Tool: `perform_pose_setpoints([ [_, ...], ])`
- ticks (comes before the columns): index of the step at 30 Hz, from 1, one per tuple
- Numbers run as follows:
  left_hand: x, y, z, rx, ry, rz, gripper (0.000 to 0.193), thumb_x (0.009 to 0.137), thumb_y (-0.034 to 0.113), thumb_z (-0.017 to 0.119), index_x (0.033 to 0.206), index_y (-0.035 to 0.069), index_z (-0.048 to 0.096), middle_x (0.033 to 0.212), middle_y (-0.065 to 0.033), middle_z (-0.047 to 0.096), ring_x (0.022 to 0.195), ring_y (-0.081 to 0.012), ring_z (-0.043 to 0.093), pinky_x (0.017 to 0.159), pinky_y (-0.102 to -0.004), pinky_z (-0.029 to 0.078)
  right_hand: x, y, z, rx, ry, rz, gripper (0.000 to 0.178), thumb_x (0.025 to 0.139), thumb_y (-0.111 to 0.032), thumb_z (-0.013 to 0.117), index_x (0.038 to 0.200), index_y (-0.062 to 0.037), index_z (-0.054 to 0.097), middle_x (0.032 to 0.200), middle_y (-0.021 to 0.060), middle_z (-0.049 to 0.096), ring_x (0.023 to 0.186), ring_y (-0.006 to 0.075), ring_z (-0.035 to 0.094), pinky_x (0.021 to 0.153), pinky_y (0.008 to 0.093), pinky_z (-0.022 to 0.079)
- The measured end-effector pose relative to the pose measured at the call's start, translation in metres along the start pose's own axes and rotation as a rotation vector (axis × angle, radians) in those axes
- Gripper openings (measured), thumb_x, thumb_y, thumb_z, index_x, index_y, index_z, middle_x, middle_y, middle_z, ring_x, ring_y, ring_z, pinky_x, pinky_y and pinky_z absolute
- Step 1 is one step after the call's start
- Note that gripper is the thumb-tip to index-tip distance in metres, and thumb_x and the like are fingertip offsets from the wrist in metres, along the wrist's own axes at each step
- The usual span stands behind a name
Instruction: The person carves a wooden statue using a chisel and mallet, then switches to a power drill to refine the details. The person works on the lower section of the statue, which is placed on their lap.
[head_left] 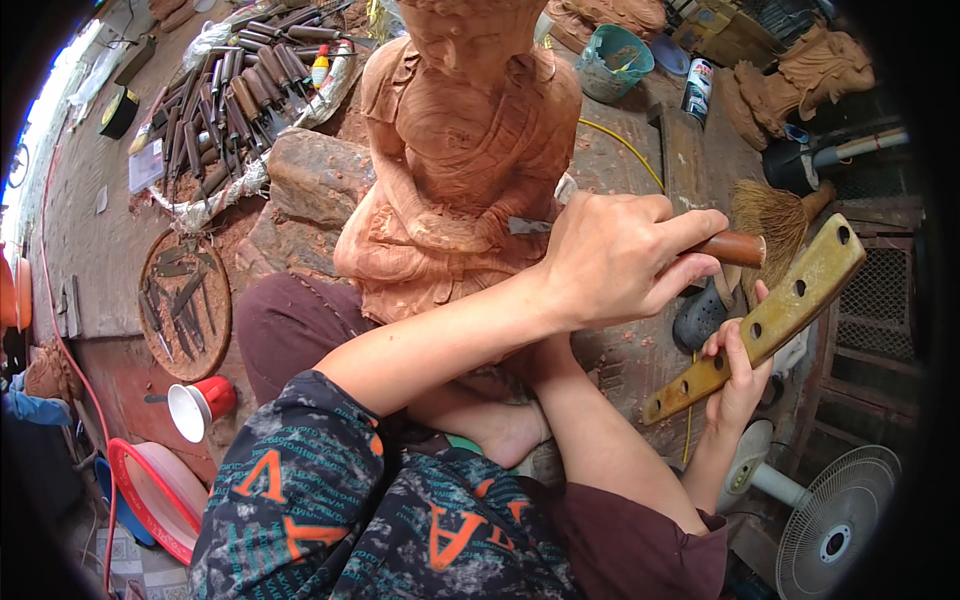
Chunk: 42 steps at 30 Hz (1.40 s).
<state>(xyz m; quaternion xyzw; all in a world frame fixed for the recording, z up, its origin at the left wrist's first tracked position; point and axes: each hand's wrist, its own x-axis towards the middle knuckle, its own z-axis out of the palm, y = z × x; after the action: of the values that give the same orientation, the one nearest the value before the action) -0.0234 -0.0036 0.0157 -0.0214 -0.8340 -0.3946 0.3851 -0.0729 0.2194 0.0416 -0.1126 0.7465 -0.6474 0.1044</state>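
In front of me stands a reddish-brown carved wooden statue point(450, 150) of a seated figure, its hands in its lap. My left hand point(620, 255) is closed around the brown wooden handle of a chisel point(735, 249). The chisel's flat grey blade points left, at the side of the statue's lap. To the right, my right hand point(738, 375) grips a flat yellowish bar point(775, 322) with several round holes along it. The bar is tilted, its upper end beyond the chisel handle and apart from it. My bent legs and a bare foot point(505, 432) are close to the statue's base.
Many wooden-handled carving tools point(235, 100) lie in a pile at the far left. Blades fill a round tray point(187, 300) near a red-and-white cup point(203, 405). A green bucket point(613, 65), a spray can point(698, 88), a straw brush point(772, 225) and a fan point(835, 535) stand right.
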Motion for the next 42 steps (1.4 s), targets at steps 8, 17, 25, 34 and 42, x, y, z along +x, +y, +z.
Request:
perform_pose_setpoints([
  [8, -0.001, -0.004, 0.002, -0.024, 0.003, -0.035, 0.031, 0.082, 0.035, 0.066, 0.107, 0.016, 0.067, 0.066, -0.0058, 0.061, 0.056, -0.0231, 0.061, 0.047, -0.0343, 0.046, 0.000, 0.017, -0.008, -0.582, 0.015, -0.129, 0.046, 0.080, 0.001, 0.065, 0.124, 0.0023, 0.051, 0.086, 0.0034, 0.057, 0.072, 0.0082, 0.051, 0.069, 0.0225, 0.043],
  [17, 0.000, -0.005, 0.000, -0.047, 0.032, -0.066, 0.029, 0.082, 0.033, 0.066, 0.105, 0.015, 0.067, 0.066, -0.0055, 0.061, 0.056, -0.0229, 0.061, 0.048, -0.0338, 0.046, 0.005, 0.010, -0.008, -0.309, -0.016, -0.042, 0.052, 0.080, 0.002, 0.064, 0.129, -0.0001, 0.047, 0.081, 0.0012, 0.052, 0.068, 0.0078, 0.049, 0.065, 0.0207, 0.042],
  [25, 0.010, 0.003, -0.012, 0.070, 0.102, 0.006, 0.030, 0.081, 0.034, 0.067, 0.104, 0.015, 0.067, 0.067, -0.0055, 0.060, 0.055, -0.0232, 0.060, 0.046, -0.0335, 0.046, 0.008, 0.005, -0.008, -0.401, -0.043, -0.057, 0.064, 0.082, -0.002, 0.062, 0.139, -0.0001, 0.035, 0.075, 0.0020, 0.051, 0.063, 0.0088, 0.048, 0.060, 0.0220, 0.042],
  [34, 0.009, 0.000, -0.003, -0.122, 0.146, -0.076, 0.031, 0.081, 0.034, 0.067, 0.106, 0.014, 0.066, 0.068, -0.0061, 0.060, 0.055, -0.0253, 0.060, 0.046, -0.0344, 0.046, 0.010, -0.020, 0.005, -0.274, -0.044, -0.023, 0.065, 0.081, 0.001, 0.061, 0.141, -0.0025, 0.035, 0.076, 0.0009, 0.052, 0.064, 0.0076, 0.047, 0.061, 0.0205, 0.042],
  [42, 0.011, -0.003, 0.000, -0.131, 0.173, -0.128, 0.030, 0.082, 0.032, 0.067, 0.106, 0.013, 0.066, 0.070, -0.0075, 0.061, 0.059, -0.0255, 0.062, 0.049, -0.0351, 0.047, 0.017, -0.037, 0.008, -0.228, -0.095, 0.039, 0.059, 0.083, -0.005, 0.064, 0.136, -0.0019, 0.039, 0.080, 0.0020, 0.051, 0.066, 0.0092, 0.048, 0.064, 0.0232, 0.042],
])
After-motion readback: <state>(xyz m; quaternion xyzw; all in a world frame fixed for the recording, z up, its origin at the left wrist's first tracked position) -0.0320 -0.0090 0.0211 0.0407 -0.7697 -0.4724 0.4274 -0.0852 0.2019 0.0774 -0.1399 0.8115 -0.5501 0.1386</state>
